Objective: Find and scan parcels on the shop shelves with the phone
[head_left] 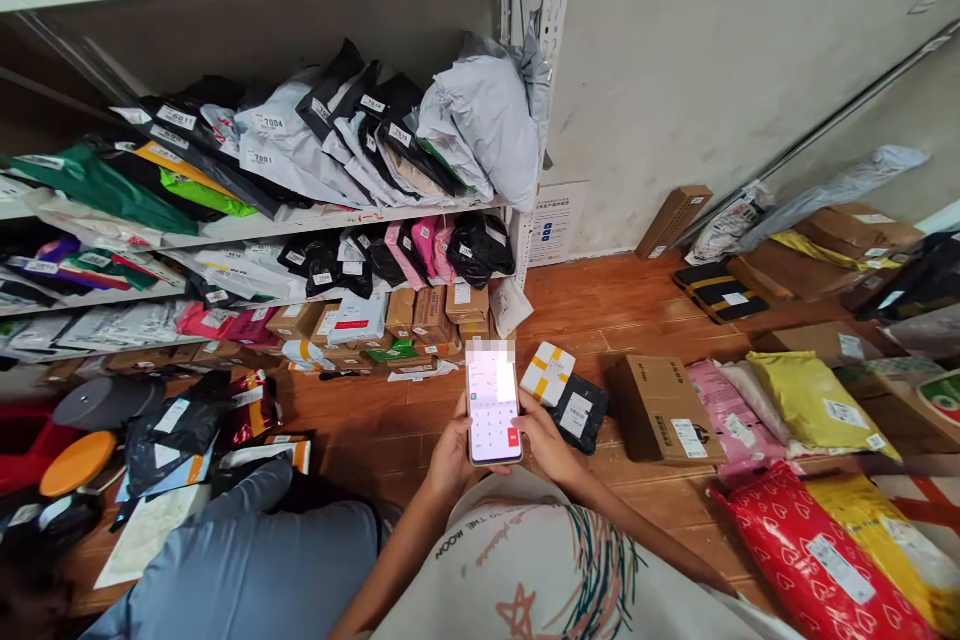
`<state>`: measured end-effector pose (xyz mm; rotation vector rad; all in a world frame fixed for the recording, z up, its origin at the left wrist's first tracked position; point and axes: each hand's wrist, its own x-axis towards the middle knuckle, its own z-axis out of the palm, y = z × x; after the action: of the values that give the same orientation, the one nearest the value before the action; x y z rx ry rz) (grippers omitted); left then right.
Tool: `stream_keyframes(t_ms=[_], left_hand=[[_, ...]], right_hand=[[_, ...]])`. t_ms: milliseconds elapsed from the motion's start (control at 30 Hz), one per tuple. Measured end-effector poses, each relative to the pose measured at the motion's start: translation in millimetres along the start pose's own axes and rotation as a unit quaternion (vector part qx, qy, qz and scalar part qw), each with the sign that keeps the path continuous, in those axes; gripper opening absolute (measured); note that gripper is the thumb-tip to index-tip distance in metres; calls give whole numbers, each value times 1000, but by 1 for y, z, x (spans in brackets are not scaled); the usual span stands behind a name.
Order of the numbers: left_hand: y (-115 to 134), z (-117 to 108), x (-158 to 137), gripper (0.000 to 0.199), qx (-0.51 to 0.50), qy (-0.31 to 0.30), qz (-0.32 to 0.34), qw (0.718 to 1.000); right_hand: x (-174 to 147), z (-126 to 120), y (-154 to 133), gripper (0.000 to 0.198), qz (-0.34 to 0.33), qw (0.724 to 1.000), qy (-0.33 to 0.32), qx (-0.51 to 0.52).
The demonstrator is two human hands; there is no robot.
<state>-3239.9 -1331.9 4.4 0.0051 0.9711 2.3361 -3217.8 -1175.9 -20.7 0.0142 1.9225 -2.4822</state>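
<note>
A smartphone [493, 420] with a bright screen is held upright in front of my chest. Its lower half shows a number keypad with a red key at the right. My left hand [451, 450] grips the phone's left edge, and my right hand [547, 438] grips its right edge. Fingers behind the phone are mostly hidden. Just past my right hand, on the wooden floor, lie a white box with yellow tape [548, 372] and a black parcel [580, 414] with a white label.
A white metal shelf [360, 218] holds rows of labelled parcel bags, with cardboard boxes [431, 315] beneath. At my left crouches another person in a blue-grey shirt [262, 550]. On the right floor lie a large carton [664, 410], a red heart-print parcel [817, 550] and a yellow parcel [814, 395].
</note>
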Motion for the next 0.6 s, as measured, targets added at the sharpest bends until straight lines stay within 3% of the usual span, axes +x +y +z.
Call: stream_keyframes(t_ms=[133, 600], left_hand=[[-4, 7, 3, 54, -22, 19, 16, 999], [-25, 38, 21, 68, 10, 94, 52, 994]], right_hand=[[5, -8, -5, 38, 12, 1000, -19, 3], [20, -42, -21, 31, 54, 997, -59, 16]])
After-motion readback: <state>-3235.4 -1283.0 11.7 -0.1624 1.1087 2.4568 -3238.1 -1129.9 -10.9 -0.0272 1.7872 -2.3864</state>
